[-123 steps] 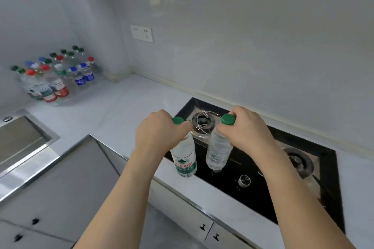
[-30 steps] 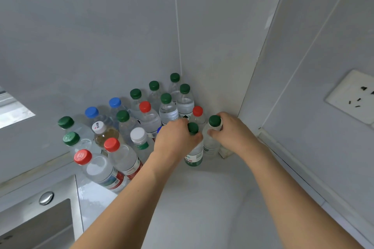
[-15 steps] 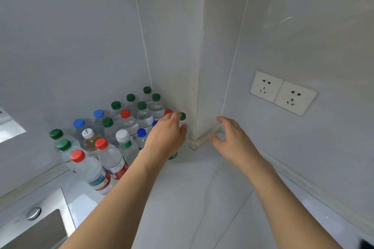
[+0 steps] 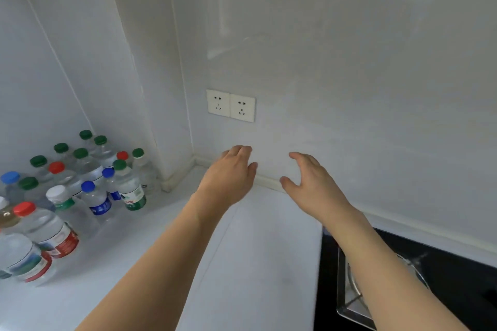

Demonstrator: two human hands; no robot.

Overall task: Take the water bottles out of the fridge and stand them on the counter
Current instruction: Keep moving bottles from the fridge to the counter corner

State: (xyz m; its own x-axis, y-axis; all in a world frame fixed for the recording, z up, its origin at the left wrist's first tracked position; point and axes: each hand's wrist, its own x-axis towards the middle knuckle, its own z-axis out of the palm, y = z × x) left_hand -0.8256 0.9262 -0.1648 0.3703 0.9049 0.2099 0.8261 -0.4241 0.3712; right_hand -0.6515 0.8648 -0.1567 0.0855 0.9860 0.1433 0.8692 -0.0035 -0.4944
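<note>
Hands (image 4: 271, 177) hovering mid-frame, fingers spread wide, holding nothing; risking, in swinging left, toppling crowded bottles (image 4: 80, 185) lower left on desk (image 4: 255, 263).

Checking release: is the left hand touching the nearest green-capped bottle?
Apart. The head view shows bare counter between the left hand and the green-capped bottle; its fingers are straight, holding nothing.

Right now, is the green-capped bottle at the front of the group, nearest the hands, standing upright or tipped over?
Upright. The bottle stands on its base on the counter, green cap on top, label level. Neither hand touches it.
</note>
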